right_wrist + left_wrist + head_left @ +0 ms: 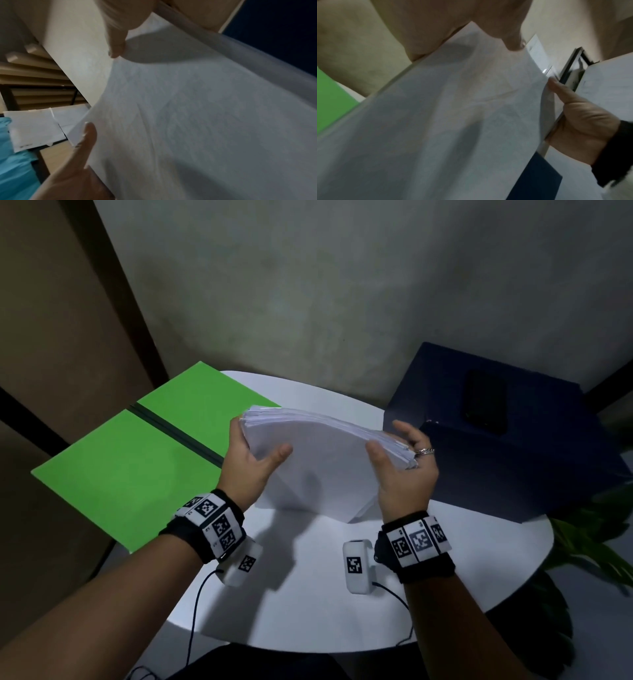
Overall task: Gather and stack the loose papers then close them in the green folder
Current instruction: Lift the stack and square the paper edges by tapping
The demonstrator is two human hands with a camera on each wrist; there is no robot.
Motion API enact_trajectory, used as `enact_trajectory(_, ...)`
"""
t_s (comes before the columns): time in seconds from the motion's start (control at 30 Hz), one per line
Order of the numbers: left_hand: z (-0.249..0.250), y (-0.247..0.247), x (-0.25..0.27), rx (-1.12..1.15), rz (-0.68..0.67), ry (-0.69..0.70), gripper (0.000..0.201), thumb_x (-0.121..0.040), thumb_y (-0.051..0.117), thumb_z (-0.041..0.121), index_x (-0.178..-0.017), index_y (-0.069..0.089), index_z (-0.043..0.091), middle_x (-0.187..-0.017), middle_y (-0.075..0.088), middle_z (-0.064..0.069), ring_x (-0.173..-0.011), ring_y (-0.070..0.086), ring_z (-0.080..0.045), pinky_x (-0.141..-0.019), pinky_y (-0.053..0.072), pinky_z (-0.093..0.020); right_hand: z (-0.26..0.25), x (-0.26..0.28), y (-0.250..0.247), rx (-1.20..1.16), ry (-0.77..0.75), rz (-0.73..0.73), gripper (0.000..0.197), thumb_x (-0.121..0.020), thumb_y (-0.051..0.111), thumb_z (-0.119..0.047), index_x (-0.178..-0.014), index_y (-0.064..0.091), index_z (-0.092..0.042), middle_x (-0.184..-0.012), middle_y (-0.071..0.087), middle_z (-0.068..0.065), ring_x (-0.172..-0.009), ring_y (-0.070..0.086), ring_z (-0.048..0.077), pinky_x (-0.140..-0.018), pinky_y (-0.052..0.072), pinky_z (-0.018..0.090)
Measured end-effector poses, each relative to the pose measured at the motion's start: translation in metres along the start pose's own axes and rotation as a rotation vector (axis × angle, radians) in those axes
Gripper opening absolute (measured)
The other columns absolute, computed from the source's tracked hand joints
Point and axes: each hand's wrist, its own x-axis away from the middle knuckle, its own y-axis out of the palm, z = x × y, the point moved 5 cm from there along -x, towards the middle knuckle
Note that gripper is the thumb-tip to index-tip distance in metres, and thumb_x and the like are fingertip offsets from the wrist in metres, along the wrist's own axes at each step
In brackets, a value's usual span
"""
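Holding the stack of papers (318, 460) upright on its lower edge over the white desk (308, 594), the head view shows the left hand (251, 455) gripping the left side, thumb across the near face and fingers behind. The right hand (404, 467) grips the right side the same way, its thumb on the front sheet. The top edges fan unevenly rather than lying flush, and the lower right corner looks splayed. The green folder (130, 453) lies open flat at the left, hanging partly over the desk's edge, with its dark spine running between the two halves. A dark blue box (513, 460) sits at the right.

From the left wrist, the papers (453, 121) fill most of the picture; the left thumb presses their near face at the top, and the right hand (583, 121) clasps the far edge. A sliver of green shows at the left.

From the right wrist, the sheets (205, 121) again dominate, with the right thumb on the front sheet and the left hand (77, 173) holding the opposite edge.

Risk, as I judge it: the stack is not squared, so loosening either grip could let sheets slide out and scatter. Carrying it leftward with the bend in it could crease pages, and setting weight on the overhanging folder half might tip the folder off the desk.
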Motion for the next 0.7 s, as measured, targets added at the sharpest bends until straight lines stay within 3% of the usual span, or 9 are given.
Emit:
enact_trajectory(0.07,0.017,0.001,-0.002,0.025,0.081,0.087,0.08,-0.066,0.071,0.07,-0.123,0.042,0.022,-0.11,0.059,0.006,-0.097,0.062,-0.003,-0.089,0.051,-0.026,-0.009,-0.004,0.004,-0.041,-0.009,0.058,0.028,-0.079,0.076,0.001,-0.103,0.065,-0.005,-0.083,0.07,-0.001,-0.076,0.067,0.004,-0.073,0.053,0.016)
enact_trajectory(0.2,0.043,0.005,-0.011,-0.07,0.259,0.192,0.032,-0.089,0.059,0.043,-0.11,0.059,0.019,-0.105,0.062,0.007,-0.101,0.059,-0.016,-0.097,0.047,-0.043,-0.014,-0.008,0.006,0.002,-0.043,0.104,0.01,-0.087,0.068,-0.003,-0.094,0.069,-0.011,-0.082,0.069,0.001,-0.075,0.066,0.004,-0.072,0.053,0.02)
enact_trajectory(0.3,0.05,0.007,-0.022,-0.013,0.346,0.181,0.014,-0.092,0.058,0.028,-0.097,0.063,0.017,-0.087,0.063,0.012,-0.079,0.058,-0.002,-0.081,0.05,-0.027,-0.014,-0.006,0.008,0.006,-0.037,0.106,0.012,-0.09,0.064,-0.004,-0.094,0.068,-0.015,-0.085,0.072,0.009,-0.082,0.069,0.017,-0.08,0.056,0.034)
enact_trajectory(0.37,0.049,0.008,-0.027,0.006,0.375,0.174,0.016,-0.092,0.053,0.022,-0.1,0.064,0.014,-0.08,0.059,0.013,-0.07,0.052,0.005,-0.072,0.043,-0.015,-0.014,-0.007,0.008,-0.002,-0.034,0.129,0.016,-0.09,0.061,-0.004,-0.098,0.067,-0.016,-0.087,0.073,0.01,-0.086,0.068,0.019,-0.087,0.053,0.041)
enact_trajectory(0.47,0.048,0.011,-0.03,0.016,0.319,0.153,0.026,-0.096,0.046,0.025,-0.114,0.059,0.011,-0.081,0.051,0.008,-0.07,0.047,0.002,-0.07,0.039,-0.014,-0.011,-0.008,0.008,-0.017,-0.018,0.079,0.036,-0.084,0.071,-0.005,-0.103,0.062,-0.034,-0.098,0.073,0.006,-0.1,0.067,0.019,-0.099,0.05,0.041)
enact_trajectory(0.53,0.041,0.011,-0.031,0.041,0.203,0.121,0.031,-0.095,0.049,0.035,-0.122,0.05,0.019,-0.087,0.049,0.005,-0.075,0.048,-0.001,-0.074,0.041,-0.017,-0.003,-0.007,0.006,0.009,0.024,-0.019,0.058,-0.072,0.082,-0.001,-0.112,0.055,-0.033,-0.099,0.072,0.001,-0.101,0.068,0.017,-0.094,0.054,0.033)
enact_trajectory(0.57,0.037,0.01,-0.033,0.032,0.132,0.1,0.035,-0.093,0.056,0.037,-0.124,0.047,0.023,-0.091,0.053,0.004,-0.078,0.053,-0.003,-0.078,0.045,-0.02,0.003,-0.006,0.005,0.033,0.058,-0.053,0.059,-0.069,0.084,0.0,-0.113,0.056,-0.028,-0.1,0.072,0.001,-0.098,0.069,0.016,-0.091,0.056,0.034)
enact_trajectory(0.63,0.031,0.006,-0.036,-0.056,0.03,0.054,0.041,-0.086,0.072,0.025,-0.121,0.052,0.02,-0.096,0.065,0.007,-0.083,0.065,-0.002,-0.081,0.054,-0.028,0.012,-0.005,0.003,0.05,0.153,-0.071,0.038,-0.073,0.082,-0.003,-0.102,0.065,-0.02,-0.096,0.073,0.001,-0.089,0.072,0.011,-0.089,0.058,0.04)
enact_trajectory(0.7,0.035,0.003,-0.035,-0.113,-0.001,0.069,0.033,-0.081,0.076,0.011,-0.112,0.064,0.009,-0.093,0.071,0.014,-0.082,0.068,0.003,-0.078,0.055,-0.027,0.011,-0.004,0.002,0.04,0.182,-0.074,0.022,-0.075,0.08,-0.004,-0.089,0.07,-0.018,-0.082,0.075,-0.004,-0.08,0.072,0.006,-0.082,0.058,0.035)
